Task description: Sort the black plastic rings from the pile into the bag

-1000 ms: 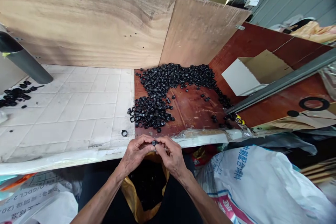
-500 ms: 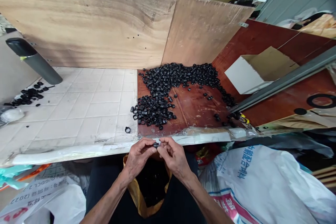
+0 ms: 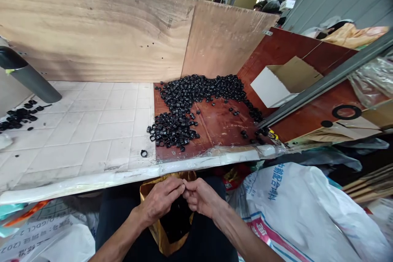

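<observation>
My left hand point(image 3: 164, 197) and my right hand point(image 3: 204, 197) meet fingertip to fingertip over the mouth of a yellow bag point(image 3: 166, 243) between my knees. Both are closed in a pinch. Whatever sits between the fingertips is hidden by the fingers. Dark contents fill the bag, too dim to tell apart. On the bench just beyond my hands lies a near heap of small black plastic rings point(image 3: 173, 130), joined to a larger heap of the same rings point(image 3: 202, 88) at the back. One loose black ring point(image 3: 144, 153) rests on the white surface near the front edge.
A grey bottle with a black cap point(image 3: 33, 80) leans at the left beside scattered black pieces point(image 3: 18, 118). A plywood board point(image 3: 101, 28) closes the back. At the right are a cardboard box point(image 3: 270, 90), a slanted metal bar point(image 3: 319, 86) and white sacks point(image 3: 307, 208).
Both hands have dropped from the bench edge to over the bag. The black ring seen between my fingertips before no longer shows. The view has shifted slightly.
</observation>
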`<state>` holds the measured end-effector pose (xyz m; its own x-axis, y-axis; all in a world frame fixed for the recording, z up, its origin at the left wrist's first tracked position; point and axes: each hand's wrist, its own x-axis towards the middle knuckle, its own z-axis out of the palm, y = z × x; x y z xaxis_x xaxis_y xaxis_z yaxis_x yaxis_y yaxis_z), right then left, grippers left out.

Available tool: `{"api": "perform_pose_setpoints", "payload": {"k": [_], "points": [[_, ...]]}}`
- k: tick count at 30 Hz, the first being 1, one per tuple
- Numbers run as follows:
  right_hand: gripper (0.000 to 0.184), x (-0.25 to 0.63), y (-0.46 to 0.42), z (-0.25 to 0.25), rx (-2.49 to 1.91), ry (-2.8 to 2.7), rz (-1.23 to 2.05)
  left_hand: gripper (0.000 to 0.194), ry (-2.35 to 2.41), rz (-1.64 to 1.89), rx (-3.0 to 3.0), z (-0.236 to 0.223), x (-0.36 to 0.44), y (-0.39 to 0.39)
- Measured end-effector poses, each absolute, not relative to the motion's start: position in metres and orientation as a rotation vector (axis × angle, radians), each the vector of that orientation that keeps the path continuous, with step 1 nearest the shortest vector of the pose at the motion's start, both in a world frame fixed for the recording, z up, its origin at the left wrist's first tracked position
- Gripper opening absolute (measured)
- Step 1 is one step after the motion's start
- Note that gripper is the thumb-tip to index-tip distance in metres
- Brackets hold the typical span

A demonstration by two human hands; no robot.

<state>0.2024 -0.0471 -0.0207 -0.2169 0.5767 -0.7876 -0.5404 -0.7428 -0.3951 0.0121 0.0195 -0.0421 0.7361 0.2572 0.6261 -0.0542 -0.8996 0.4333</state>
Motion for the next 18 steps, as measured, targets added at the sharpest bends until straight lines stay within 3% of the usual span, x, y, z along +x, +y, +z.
{"api": "perform_pose_setpoints", "payload": {"k": [5,9,11,13,15,18], "points": [[0.024,0.207,-0.058,-0.048,-1.317,0.132,2.268,0.026,-0.07,0.814,2.627,-0.046,0.005,0.019],[0.032,0.196,-0.064,-0.053,-1.549,-0.237,2.209,0.022,-0.149,0.708,2.658,-0.052,0.006,0.021],[0.039,0.194,-0.064,-0.047,-1.695,-0.581,1.888,0.019,-0.069,0.68,2.65,-0.053,0.002,0.018],[0.039,0.197,-0.057,-0.037,-1.797,-0.946,1.311,0.013,0.149,0.739,2.629,-0.052,-0.008,0.015],[0.03,0.207,-0.043,-0.028,-1.833,-1.22,0.677,0.014,0.534,0.937,2.58,-0.047,-0.022,0.015],[0.021,0.221,-0.009,-0.02,-1.917,-1.375,0.26,0.022,1.319,1.188,2.408,-0.034,-0.039,0.03]]}}
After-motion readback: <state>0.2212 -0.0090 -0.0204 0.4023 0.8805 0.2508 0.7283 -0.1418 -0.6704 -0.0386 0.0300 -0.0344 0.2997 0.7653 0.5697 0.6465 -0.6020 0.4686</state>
